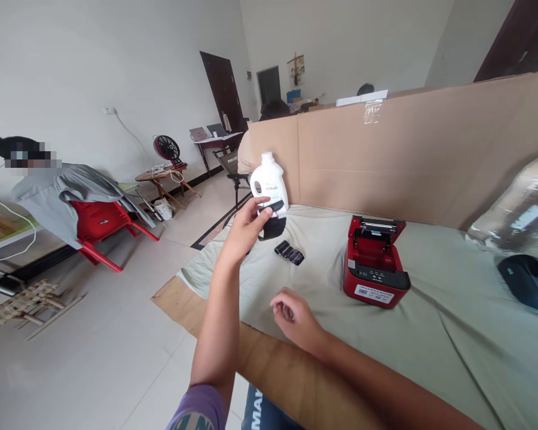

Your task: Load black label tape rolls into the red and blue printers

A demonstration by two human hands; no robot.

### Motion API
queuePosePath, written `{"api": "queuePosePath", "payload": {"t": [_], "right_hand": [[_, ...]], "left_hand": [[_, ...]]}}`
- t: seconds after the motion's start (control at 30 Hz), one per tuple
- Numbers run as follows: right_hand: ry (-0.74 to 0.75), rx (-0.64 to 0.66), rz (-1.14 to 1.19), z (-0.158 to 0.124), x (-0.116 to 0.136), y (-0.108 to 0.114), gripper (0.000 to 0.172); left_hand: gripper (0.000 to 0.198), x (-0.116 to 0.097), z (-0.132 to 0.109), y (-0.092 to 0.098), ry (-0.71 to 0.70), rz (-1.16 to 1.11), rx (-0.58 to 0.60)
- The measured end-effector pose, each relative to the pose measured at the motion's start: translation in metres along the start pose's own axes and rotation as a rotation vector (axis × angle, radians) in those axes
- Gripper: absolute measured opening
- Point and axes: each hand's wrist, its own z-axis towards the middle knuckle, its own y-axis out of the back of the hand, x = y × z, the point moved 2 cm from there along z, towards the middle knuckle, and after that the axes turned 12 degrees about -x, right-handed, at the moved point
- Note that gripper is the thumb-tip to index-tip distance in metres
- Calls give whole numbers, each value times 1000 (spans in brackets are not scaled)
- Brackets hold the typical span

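My left hand (247, 224) pinches a short black strip (275, 228) with a pale part at its top, between thumb and fingers. Just behind the strip stands a white jug-shaped bottle (269, 182) with a handle and cap, its lower part partly hidden. My right hand (296, 316) hovers low over the cloth near the front edge, fingers loosely curled, with nothing visible in them. Between the hands and the bottle lies a folded black strip (289, 252) with pale markings. To the right, a red label printer (376, 269) has its lid raised and an empty-looking bay.
A pale green cloth (434, 334) covers the table, with a wooden front edge (287, 370). A cardboard panel (407, 155) stands behind. At right are a plastic-wrapped bundle (520, 200) and a black device (529, 283). A person (63, 191) sits on a red chair (103, 224) at left.
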Motion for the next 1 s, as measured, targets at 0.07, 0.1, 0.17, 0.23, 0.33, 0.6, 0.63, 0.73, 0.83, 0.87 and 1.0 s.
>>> {"api": "queuePosePath", "payload": {"t": [0.07,0.1,0.17,0.23,0.33,0.6,0.63,0.73,0.83,0.87,1.0], "right_hand": [[46,-196,-32,17,6,17,21],[58,-288,-49,27,10,26,29],[39,-380,-72,45,19,43,49],[1,-352,-64,59,25,55,57],[-44,-225,-25,70,31,64,29],[-64,-206,-37,58,43,75,17],[-57,-213,-39,57,44,75,17],[-35,-229,-43,54,46,74,18],[-21,-233,-47,52,48,73,17],[-16,-226,-47,51,49,73,17],[4,-187,-44,47,53,72,16]], "left_hand": [[36,3,-12,-3,58,-40,37],[37,6,-17,-4,92,-55,60],[38,12,-28,-4,156,-69,107],[37,18,-37,-4,207,-68,165],[37,26,-49,-6,239,-44,208],[44,34,-74,-10,210,-35,-10],[43,34,-78,-11,211,-42,-17],[41,33,-91,-15,214,-65,-42],[38,33,-103,-20,230,-111,-77],[37,33,-107,-21,241,-123,-83],[39,35,-119,-26,289,-158,-86]]}}
